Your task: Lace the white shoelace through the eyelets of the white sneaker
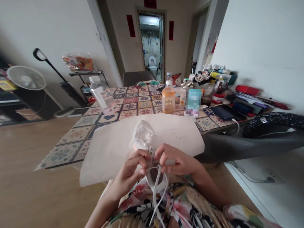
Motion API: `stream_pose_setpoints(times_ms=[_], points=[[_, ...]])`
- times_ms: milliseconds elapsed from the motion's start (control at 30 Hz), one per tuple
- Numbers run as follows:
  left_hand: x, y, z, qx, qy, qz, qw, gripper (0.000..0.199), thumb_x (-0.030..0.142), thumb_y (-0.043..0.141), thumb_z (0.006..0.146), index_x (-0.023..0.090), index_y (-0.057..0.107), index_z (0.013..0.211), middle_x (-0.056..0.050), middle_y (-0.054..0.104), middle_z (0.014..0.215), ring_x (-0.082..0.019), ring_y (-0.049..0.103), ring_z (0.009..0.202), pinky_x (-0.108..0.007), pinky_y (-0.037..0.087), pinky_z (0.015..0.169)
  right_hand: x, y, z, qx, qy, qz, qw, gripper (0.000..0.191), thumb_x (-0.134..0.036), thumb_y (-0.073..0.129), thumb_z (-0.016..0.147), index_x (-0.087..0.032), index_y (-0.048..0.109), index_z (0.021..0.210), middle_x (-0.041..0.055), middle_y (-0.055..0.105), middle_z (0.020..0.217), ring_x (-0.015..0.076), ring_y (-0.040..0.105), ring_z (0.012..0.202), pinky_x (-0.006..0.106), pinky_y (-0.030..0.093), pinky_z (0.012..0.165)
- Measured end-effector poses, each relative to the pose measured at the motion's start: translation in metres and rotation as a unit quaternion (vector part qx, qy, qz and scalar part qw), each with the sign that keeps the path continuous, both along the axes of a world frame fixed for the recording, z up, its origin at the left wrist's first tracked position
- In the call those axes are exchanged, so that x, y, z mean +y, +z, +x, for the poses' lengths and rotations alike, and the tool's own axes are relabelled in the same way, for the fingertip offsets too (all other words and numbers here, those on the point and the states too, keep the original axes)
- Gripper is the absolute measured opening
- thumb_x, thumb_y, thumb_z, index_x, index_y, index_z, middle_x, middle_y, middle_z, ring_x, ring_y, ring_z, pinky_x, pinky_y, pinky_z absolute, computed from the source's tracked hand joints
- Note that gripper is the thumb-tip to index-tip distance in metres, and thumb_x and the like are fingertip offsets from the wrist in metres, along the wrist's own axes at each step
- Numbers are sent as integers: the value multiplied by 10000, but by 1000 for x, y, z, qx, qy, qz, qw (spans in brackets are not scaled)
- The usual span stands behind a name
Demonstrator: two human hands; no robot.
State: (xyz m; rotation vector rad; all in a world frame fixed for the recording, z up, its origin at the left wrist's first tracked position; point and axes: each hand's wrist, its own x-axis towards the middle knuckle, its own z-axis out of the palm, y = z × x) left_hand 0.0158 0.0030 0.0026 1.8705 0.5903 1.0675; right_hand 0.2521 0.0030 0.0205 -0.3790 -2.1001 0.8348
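A white shoe [144,130] lies on a large white sheet of paper [106,152], its toe pointing away from me and its heel end near my lap. Its laces cross over the front, and long loose white shoelace ends [155,193] hang down over my patterned clothes. My left hand [136,164] is closed in a pinch on the shoelace at the left of the shoe opening. On the other side, my right hand [174,161] pinches the shoelace close to the eyelets. Fingers partly cover the upper eyelets and tongue.
The paper covers the near part of a table with a patterned cloth [68,142]. Behind the paper stand an orange drink bottle [168,100] and a clear bottle [103,96]. Jars, a tablet [228,112] and clutter fill the right side. A grey chair [237,147] is at right.
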Motion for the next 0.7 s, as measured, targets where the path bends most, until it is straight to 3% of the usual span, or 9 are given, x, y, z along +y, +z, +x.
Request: stream_pose_setpoints(times_ms=[133,233,333,433,533,700], points=[[-5,-2,-5,-125,-10,-97,987,498,642,622,833,203,503,630,-54,500,860,-218,495,818,-335,459,707,0,-1,3,77,41,-79,993,301,-462,602,936,-212,561,774,40,574,951,180,577,908,348,478,870],[-5,1,-9,-232,-9,-129,964,524,644,658,803,213,469,572,-26,432,751,-206,445,743,-340,445,663,2,-7,4,165,32,-142,975,423,-575,645,867,-212,530,683,31,546,810,200,554,839,357,479,805],[-2,10,-14,-333,8,-125,935,563,614,702,777,207,421,509,10,299,659,-180,356,643,-301,402,589,5,-11,1,268,-2,-193,944,506,-635,696,787,-213,474,615,10,466,671,199,509,730,350,461,724],[-1,19,-18,-423,28,-114,898,507,522,785,735,216,473,478,32,154,625,-162,246,566,-261,338,514,7,-10,-5,347,-4,-265,900,554,-643,729,749,-213,415,596,-33,372,592,153,415,586,299,413,618],[-2,23,-22,-432,26,-109,895,436,501,824,704,249,556,470,39,107,589,-152,198,518,-256,318,483,8,-7,-10,392,11,-344,853,583,-623,734,763,-209,362,590,-80,260,532,103,265,471,248,344,532],[1,24,-24,-423,-87,-93,897,386,453,811,755,256,594,504,63,168,463,-118,170,416,-265,324,471,9,-8,-12,393,0,-419,818,617,-605,660,849,-208,293,551,-102,174,463,87,114,417,236,331,479]])
